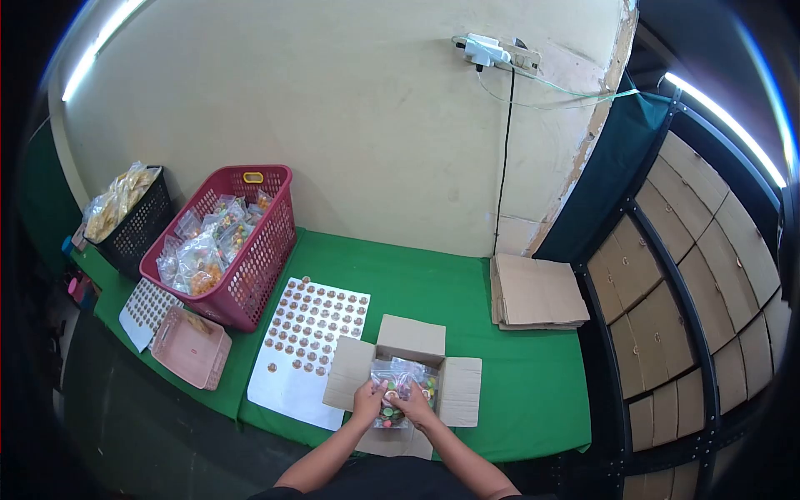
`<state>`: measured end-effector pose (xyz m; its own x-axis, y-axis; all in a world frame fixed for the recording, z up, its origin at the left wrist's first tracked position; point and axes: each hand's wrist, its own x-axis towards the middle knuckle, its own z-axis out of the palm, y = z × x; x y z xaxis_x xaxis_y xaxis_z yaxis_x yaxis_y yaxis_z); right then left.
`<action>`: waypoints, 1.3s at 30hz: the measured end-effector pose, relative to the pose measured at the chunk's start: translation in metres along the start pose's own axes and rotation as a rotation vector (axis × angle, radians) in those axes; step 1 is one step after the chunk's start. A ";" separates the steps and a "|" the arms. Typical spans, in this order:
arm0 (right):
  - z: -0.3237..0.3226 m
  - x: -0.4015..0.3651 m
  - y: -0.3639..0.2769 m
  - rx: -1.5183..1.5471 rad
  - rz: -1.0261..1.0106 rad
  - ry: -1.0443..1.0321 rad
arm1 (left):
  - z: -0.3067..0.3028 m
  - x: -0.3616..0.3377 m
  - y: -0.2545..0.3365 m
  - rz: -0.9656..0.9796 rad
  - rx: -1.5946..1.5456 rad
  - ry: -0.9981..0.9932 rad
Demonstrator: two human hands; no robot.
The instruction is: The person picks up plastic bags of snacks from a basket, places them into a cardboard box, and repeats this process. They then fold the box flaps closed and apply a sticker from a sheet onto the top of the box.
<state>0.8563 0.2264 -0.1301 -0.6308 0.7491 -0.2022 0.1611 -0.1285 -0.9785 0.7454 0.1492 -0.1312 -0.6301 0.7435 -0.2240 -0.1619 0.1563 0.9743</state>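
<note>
Between my two hands is a clear plastic bag of colourful pieces that look like candy [389,413], held over an open cardboard box [460,392]. My left hand [367,403] grips the bag's left side, fingers closed. On its right side my right hand [415,407] is closed too, thumb near a small round sticker on the bag. More clear bags with colourful contents [429,379] show inside the box behind the held one. Left of the box lies a white sheet of round stickers [287,408], with its lower part bare.
A maroon basket [265,258] full of filled bags stands at the left, beside a black basket [137,229]. Near them are a pink tray [187,371] and a second sticker sheet [137,310]. Flattened cardboard [537,292] lies at the back right. Boxes fill the shelves [658,333].
</note>
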 end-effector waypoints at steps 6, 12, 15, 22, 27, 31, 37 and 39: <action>-0.031 0.026 -0.004 -0.076 0.046 -0.179 | -0.033 0.012 0.039 0.220 0.250 0.236; 0.017 0.005 -0.002 -1.105 -0.059 0.147 | -0.027 0.029 0.053 0.286 0.914 0.218; 0.008 0.007 0.015 -0.995 -0.065 0.103 | -0.012 0.033 0.042 0.231 0.944 0.129; -0.028 0.000 0.017 -0.814 -0.256 0.212 | 0.006 0.039 0.005 0.078 0.940 0.046; -0.024 -0.003 0.025 -0.827 -0.287 0.124 | 0.011 0.031 0.004 0.092 0.913 0.014; -0.027 0.001 0.033 -0.802 -0.395 0.136 | 0.004 0.023 0.005 0.149 0.797 0.036; -0.021 -0.005 0.022 -1.001 -0.138 0.040 | 0.011 -0.007 0.011 0.392 0.933 0.020; -0.023 -0.001 0.028 -0.970 -0.112 0.056 | 0.014 -0.014 0.005 0.483 1.030 -0.009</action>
<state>0.8791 0.2366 -0.1559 -0.6477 0.7573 -0.0836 0.6727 0.5169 -0.5294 0.7642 0.1491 -0.1233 -0.4511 0.8749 0.1764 0.8001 0.3088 0.5143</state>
